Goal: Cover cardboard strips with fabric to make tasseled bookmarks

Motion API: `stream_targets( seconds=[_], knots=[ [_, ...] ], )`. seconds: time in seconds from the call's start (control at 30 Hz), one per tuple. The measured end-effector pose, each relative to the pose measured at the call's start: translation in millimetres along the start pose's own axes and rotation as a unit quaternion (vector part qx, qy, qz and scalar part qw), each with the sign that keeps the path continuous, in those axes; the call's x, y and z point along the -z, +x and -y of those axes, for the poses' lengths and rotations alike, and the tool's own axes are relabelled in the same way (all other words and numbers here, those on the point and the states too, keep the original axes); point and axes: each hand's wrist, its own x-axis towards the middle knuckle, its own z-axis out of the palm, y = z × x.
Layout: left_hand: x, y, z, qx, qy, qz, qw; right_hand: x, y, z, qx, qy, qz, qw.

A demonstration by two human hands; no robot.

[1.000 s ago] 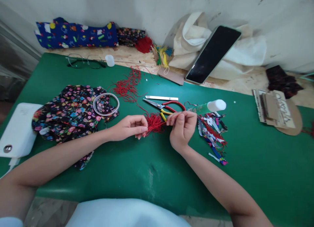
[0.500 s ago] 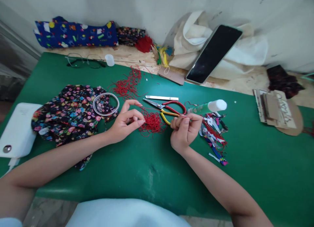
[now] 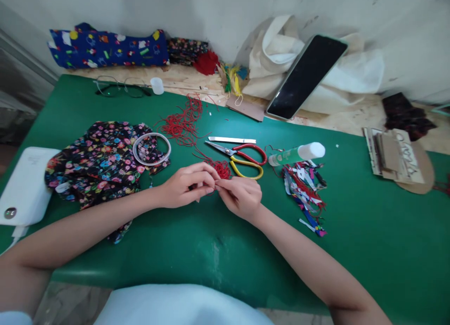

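Observation:
In the head view my left hand (image 3: 191,184) and my right hand (image 3: 242,196) meet at their fingertips over the table. Both are closed in a pinch on a fine red thread, which the fingers almost wholly hide. Just behind them lies a tangled pile of red thread (image 3: 221,169), partly covered by my fingers. Scissors (image 3: 242,159) with one red and one yellow handle loop rest beyond my right hand. A slim metal tool (image 3: 232,140) lies behind the scissors.
Left are floral cloth (image 3: 101,161), a white ring (image 3: 134,151) and a power bank (image 3: 26,186). Right are a glue bottle (image 3: 297,154), fabric scraps (image 3: 305,193) and cardboard pieces (image 3: 397,158). A phone (image 3: 307,76) leans at the back, with glasses (image 3: 121,86) at back left.
My right hand has moved left and slightly down to meet my left hand, uncovering the yellow scissor handle. My left hand has shifted slightly right, covering part of the thread pile.

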Motion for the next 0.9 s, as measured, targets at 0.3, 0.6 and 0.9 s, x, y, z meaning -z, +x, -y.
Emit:
stream_targets(
  seconds=[0.3,0.6,0.9],
  knots=[
    [1.1,2.0,1.7,0.052,-0.048,-0.011,0.997,-0.2,1.3,1.0,-0.046,-0.039,0.051,0.997],
    [-2.0,8.0,5.5,0.065,-0.215,-0.155,0.962,2.7,1.6,1.6,-0.1,-0.033,0.069,0.992],
    [-3.2,5.9,9.3,0.044,-0.147,-0.213,0.965,2.8,2.0,2.3,-0.152,0.004,0.042,0.988]
  ],
)
